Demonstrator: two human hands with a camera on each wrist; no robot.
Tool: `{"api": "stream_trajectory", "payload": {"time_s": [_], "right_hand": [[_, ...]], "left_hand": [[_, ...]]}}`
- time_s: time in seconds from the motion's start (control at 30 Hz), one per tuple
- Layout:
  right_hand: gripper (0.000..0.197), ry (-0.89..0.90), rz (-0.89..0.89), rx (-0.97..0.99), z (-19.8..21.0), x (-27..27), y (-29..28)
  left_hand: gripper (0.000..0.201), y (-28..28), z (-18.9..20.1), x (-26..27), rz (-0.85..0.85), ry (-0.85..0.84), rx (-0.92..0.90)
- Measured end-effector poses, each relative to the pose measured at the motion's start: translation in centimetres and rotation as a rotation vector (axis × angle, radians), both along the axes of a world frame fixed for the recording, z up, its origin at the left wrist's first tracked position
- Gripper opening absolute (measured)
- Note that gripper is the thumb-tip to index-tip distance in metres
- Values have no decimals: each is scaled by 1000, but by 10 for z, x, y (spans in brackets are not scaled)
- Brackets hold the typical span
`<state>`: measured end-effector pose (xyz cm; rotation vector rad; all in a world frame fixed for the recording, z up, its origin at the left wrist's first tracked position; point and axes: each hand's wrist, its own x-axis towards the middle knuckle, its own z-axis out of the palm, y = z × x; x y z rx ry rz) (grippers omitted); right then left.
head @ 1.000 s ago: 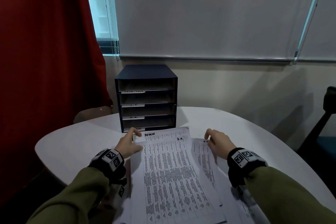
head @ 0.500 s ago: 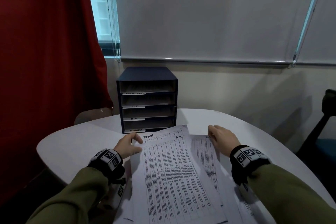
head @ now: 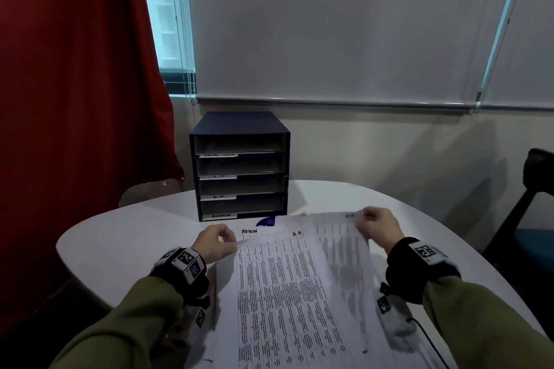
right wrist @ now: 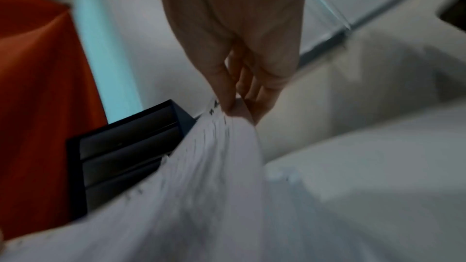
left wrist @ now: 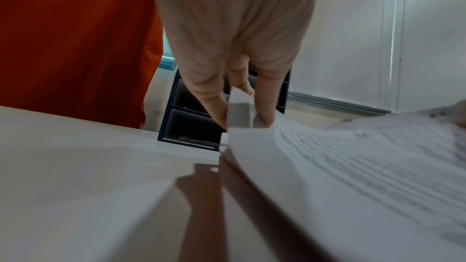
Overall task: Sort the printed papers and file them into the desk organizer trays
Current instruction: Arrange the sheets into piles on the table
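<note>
You sit at a rounded white desk [head: 126, 237] with a loose pile of white printed papers [head: 287, 293] spread in front of you, covered in dense columns of small text. Your left hand [head: 214, 241] pinches the far left corner of the top sheet between fingers and thumb. Your right hand [head: 379, 226] pinches the far right corner of a sheet, which curves up off the pile; motion blur hides whether it is the same sheet. Handwritten headings "ADMIN" and "H.R." show along the far edges of the papers.

Just beyond the pile stands a dark blue desk organizer with four stacked trays [head: 241, 165], its open front facing you. White labels on the tray lips read, from the top, what looks like "TASK LIST", then "I.T", "H.R." and "ADMIN". The upper two trays seem to hold some pale paper already; the lower two look dark, and you cannot tell their contents.

Judging from this, sorting is under way, with most of the pile still to file.
</note>
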<state>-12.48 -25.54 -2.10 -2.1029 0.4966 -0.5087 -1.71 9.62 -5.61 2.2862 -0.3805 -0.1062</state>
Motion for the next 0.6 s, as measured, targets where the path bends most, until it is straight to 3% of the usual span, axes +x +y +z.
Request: {"api": "stream_trajectory", "payload": {"time_s": [0.07, 0.17, 0.3, 0.47, 0.6], "right_hand": [[9, -209, -90, -50, 18, -2, -3], [15, -552, -14, 183, 59, -6, -7], [29, -734, 0, 214, 120, -22, -22], [21, -782, 65, 246, 170, -41, -25], [25, -522, 170, 266, 158, -29, 5]], "left_hand": [[18, 0, 3, 2, 12, -23, -40], [15, -1, 9, 2, 4, -4, -78], [13, -4, 21, -2, 33, -18, -200], [13, -6, 62, -7, 145, -193, -457], [11, -22, 106, -19, 29, -300, -582]]}}
